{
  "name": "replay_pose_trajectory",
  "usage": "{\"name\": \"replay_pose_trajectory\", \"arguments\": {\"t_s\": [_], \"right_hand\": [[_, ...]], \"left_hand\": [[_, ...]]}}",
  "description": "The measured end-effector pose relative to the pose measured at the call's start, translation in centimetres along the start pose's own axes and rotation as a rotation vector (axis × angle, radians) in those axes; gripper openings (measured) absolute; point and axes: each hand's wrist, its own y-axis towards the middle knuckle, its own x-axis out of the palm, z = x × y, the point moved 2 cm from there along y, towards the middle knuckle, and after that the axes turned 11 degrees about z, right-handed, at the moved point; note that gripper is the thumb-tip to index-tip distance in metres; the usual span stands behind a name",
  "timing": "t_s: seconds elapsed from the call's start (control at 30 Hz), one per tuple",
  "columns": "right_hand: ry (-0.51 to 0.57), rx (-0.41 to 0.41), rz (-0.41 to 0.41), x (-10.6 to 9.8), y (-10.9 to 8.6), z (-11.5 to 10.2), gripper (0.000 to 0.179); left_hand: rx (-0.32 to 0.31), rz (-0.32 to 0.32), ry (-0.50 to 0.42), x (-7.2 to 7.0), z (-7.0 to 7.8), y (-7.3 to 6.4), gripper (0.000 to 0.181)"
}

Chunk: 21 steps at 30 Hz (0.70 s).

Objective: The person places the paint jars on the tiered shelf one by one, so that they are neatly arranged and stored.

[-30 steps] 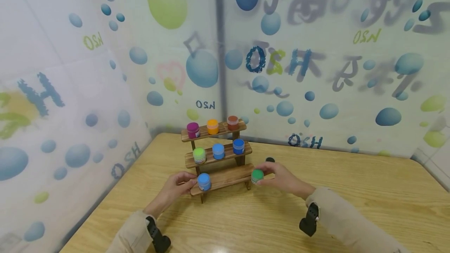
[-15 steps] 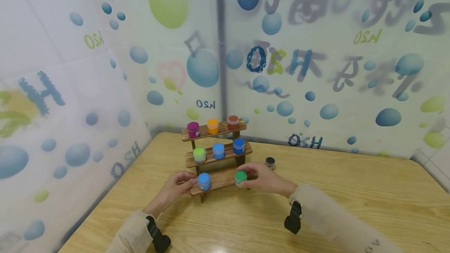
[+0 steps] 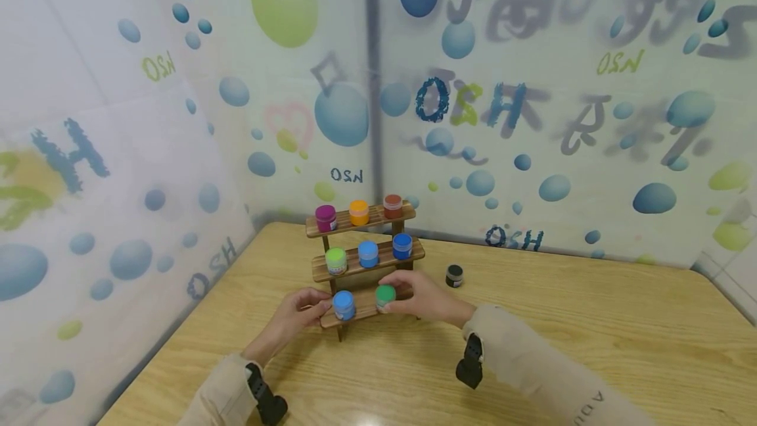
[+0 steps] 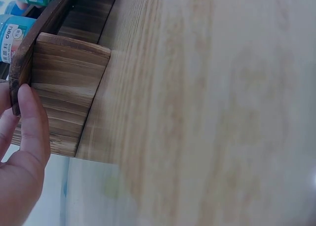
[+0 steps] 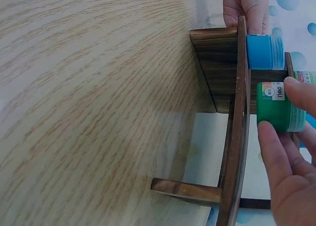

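Note:
My right hand [image 3: 422,296] pinches a green paint jar [image 3: 385,296] between thumb and fingers at the middle of the bottom shelf. In the right wrist view a narrow gap shows between the green jar [image 5: 274,107] and the shelf board [image 5: 240,107]. With thumb and fingertips, my left hand [image 3: 294,315] grips the left end of the wooden three-tier stand [image 3: 368,307]; in the left wrist view this hand [image 4: 24,152] holds the shelf's end [image 4: 20,70]. A blue paint jar [image 3: 344,306] stands on the bottom shelf, close to the left fingers.
Lime [image 3: 336,261], light blue [image 3: 368,254] and dark blue jars [image 3: 402,246] stand on the middle shelf. Purple [image 3: 325,218], orange [image 3: 358,212] and brown jars [image 3: 393,206] line the top. A black jar [image 3: 454,275] stands on the table [image 3: 562,321], right of the stand.
My right hand has carried the green jar leftward from the right end of the bottom shelf to its middle. The black jar has come into full view. My left hand keeps its grip.

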Motion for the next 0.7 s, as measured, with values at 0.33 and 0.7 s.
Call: {"name": "replay_pose_trajectory", "arguments": {"t_s": [0.33,0.7], "right_hand": [[0.019,0.000,0.001,0.5,0.7,-0.1,0.036],[-0.003,-0.004,0.018,1.0,1.1,0.5,0.038]], "left_hand": [[-0.003,-0.001,0.000,0.0,0.0,0.0,0.027],[-0.006,-0.005,-0.002,0.0,0.0,0.0,0.028]]}}
